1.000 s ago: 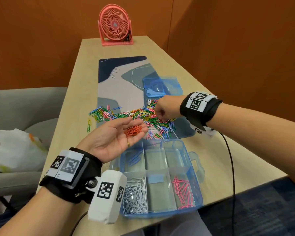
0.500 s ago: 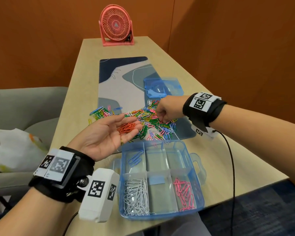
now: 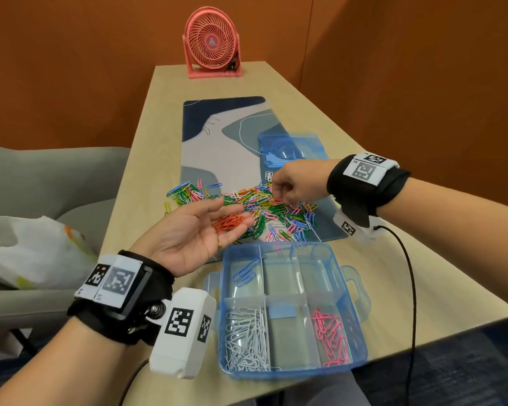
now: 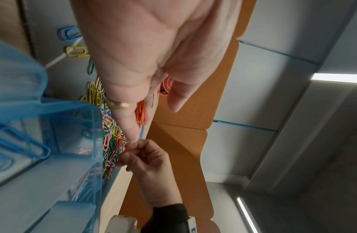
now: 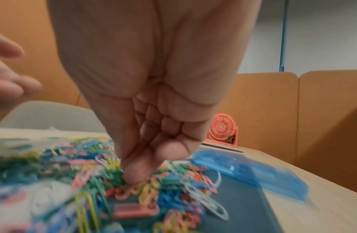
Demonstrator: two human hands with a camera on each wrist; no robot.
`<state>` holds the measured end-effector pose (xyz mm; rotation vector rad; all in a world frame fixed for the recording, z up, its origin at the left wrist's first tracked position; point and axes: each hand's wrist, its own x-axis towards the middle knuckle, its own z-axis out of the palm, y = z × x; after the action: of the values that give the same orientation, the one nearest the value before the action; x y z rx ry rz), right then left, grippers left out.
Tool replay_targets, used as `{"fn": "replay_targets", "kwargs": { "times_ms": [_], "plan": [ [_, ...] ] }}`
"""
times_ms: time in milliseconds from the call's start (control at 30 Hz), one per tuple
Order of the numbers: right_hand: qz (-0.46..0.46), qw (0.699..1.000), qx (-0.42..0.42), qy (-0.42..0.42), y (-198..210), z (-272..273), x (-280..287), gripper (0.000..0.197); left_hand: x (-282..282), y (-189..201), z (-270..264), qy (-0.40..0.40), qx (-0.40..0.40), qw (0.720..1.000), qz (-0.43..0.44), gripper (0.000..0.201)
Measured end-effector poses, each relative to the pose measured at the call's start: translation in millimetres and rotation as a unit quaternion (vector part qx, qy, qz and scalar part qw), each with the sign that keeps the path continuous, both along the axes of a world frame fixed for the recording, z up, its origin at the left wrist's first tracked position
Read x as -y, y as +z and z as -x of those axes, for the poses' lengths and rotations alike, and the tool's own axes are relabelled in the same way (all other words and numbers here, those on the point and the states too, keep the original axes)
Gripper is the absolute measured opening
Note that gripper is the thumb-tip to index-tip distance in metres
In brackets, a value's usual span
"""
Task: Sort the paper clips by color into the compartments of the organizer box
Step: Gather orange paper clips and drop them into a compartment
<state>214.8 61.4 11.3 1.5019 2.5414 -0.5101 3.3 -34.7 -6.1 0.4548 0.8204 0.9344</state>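
- Left hand [image 3: 188,235]: palm up, fingers extended and relaxed, a small bunch of orange clips [image 3: 228,221] resting on the fingers. A ring [image 3: 219,246] is worn on one finger. The hand hovers above the counter [image 3: 393,276], between the pile [image 3: 247,205] and the box [image 3: 291,373].
- Right hand [image 3: 296,183]: fingers curled, thumb and fingertips down in the pile. The right wrist view is blurred; whether a clip is pinched cannot be told.
- Pile: mixed green, yellow, blue, pink, orange and white clips, lying on the mat [image 3: 217,142] just beyond the box.
- Box: open, at the near counter edge. White clips [image 3: 247,338] in the near left compartment, pink clips [image 3: 332,338] in the near right, blue clips [image 3: 245,271] in the far left.
- Lid [image 3: 291,149]: lying on the mat's right edge, beyond the right hand.
- Writing: square coded markers on both wristbands; no readable text. The fan [image 3: 211,43] bears a small triangular emblem, illegible.
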Motion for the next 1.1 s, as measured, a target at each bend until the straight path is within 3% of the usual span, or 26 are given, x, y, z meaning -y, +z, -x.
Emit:
{"fn": "replay_targets", "kwargs": {
  "times_ms": [233, 367, 500, 667, 800, 1100],
  "plan": [
    [0.016, 0.991, -0.118, 0.065, 26.7, 41.3, 21.1, 0.009, -3.6, -0.7, -1.9, -0.005, 0.024, 0.999, 0.024, 0.042],
    [0.029, 0.990, -0.089, 0.103, 25.4, 56.6, 23.7, 0.011, -5.4, -4.8, 1.8, -0.011, 0.063, 0.998, 0.025, 0.042],
    [0.030, 0.993, -0.088, 0.078, 21.1, 57.7, 5.1, 0.013, -8.2, -9.7, 7.4, 0.026, 0.059, 0.997, 0.031, 0.036],
    [-0.045, 0.997, 0.028, 0.055, 6.9, 52.0, -20.7, 0.022, -11.8, -17.1, 16.2, 0.051, 0.053, 0.997, 0.022, 0.032],
    [-0.048, 0.993, 0.073, 0.081, -2.3, 47.7, -25.8, 0.033, -14.2, -21.8, 18.2, 0.062, 0.040, 0.997, 0.004, 0.029],
    [-0.039, 0.993, 0.077, 0.075, -3.1, 42.2, -34.4, 0.030, -20.7, -30.1, 19.2, 0.068, 0.047, 0.996, 0.017, 0.023]
  ]
}}
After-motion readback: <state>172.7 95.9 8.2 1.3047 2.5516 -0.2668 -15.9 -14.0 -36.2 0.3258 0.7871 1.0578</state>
